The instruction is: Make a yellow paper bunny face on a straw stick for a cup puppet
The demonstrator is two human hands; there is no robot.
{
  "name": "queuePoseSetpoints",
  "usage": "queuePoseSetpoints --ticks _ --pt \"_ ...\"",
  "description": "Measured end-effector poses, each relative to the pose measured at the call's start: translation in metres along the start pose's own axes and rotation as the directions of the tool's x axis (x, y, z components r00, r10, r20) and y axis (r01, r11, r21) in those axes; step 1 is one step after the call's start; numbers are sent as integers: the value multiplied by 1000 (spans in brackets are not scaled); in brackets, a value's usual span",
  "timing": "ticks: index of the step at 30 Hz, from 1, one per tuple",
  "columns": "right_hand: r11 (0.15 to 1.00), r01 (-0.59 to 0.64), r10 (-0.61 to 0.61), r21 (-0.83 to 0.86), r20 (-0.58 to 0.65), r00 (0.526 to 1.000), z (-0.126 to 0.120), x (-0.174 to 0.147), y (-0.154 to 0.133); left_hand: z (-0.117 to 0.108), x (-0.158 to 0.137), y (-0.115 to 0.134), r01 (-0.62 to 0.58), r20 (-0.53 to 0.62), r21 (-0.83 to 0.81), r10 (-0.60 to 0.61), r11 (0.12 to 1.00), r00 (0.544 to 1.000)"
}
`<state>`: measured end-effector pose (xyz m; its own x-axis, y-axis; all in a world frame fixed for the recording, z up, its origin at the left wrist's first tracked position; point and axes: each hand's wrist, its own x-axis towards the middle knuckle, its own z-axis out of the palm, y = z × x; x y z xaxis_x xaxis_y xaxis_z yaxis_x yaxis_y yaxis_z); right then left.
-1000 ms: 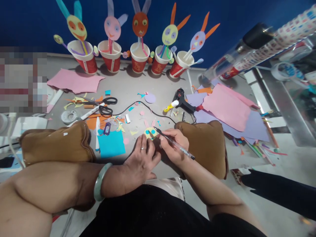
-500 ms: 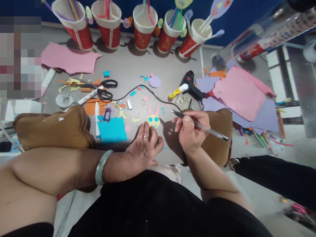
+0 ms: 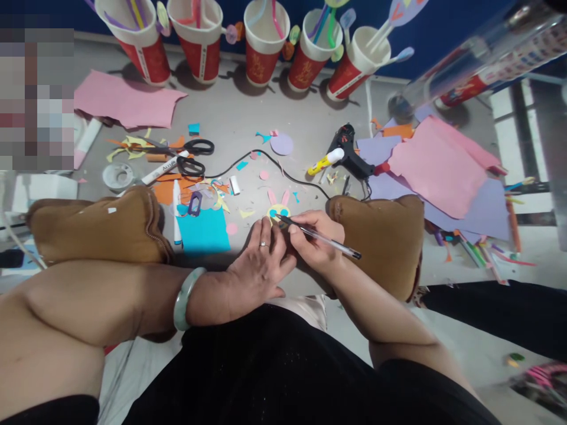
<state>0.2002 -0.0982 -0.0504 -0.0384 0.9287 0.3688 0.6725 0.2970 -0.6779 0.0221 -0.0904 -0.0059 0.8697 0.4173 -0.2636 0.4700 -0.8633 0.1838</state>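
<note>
Yellow paper rabbit face (image 3: pixel 279 208), pink ears, two blue eyes, lay on the grey bench (image 3: pixel 243 124), right in front of the person. Left hand (image 3: pixel 261 268) was palm down beside it, fingers (image 3: pixel 254 233) released and spread a little, tips at the face's lower left edge — nothing gripped. Ring and pale green bangle on that arm. Right hand (image 3: pixel 316 239) had its fingers closed on a clear-barrelled pen (image 3: pixel 330 241), black tip at the blue eye on the left; could not tell if the tip touched. Blue sheet (image 3: pixel 206 233) lay left of the hands, black-handled scissors (image 3: pixel 195 156) and tape roll (image 3: pixel 119 177) past it. Glue gun (image 3: pixel 354 159) stood off to the right with a yellow glue stick (image 3: pixel 324 162) just beside — pink sheet (image 3: pixel 436 171) on purple paper farther right. Five red-and-white cups (image 3: pixel 260 68) lined the back.
</note>
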Motion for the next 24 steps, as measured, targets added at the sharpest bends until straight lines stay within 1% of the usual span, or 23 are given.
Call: queuePoseSetpoints --ticks 2,5,9,14,17,19,24 --pt "999 -29 29 -18 12 1000 1 1 1 0 0 0 -1 -2 -9 1 1000 1000" --pt "999 -27 27 -21 18 999 2 2 2 2 0 -1 -9 -12 -10 9 1000 1000" --pt "998 -23 25 -54 21 999 2 3 1 7 -2 1 -6 -67 28 8 1000 998" --pt "999 34 -33 -43 29 999 0 4 3 11 0 5 17 -84 110 -8 994 996" --pt "998 54 -54 -22 4 999 1 4 5 12 3 6 31 -51 124 -25 992 998" --pt "998 50 -50 -29 -5 999 2 5 4 12 4 6 45 -49 128 -39 991 998" --pt "994 85 -88 -64 -45 995 2 7 2 16 0 5 38 -119 155 -19 987 993"
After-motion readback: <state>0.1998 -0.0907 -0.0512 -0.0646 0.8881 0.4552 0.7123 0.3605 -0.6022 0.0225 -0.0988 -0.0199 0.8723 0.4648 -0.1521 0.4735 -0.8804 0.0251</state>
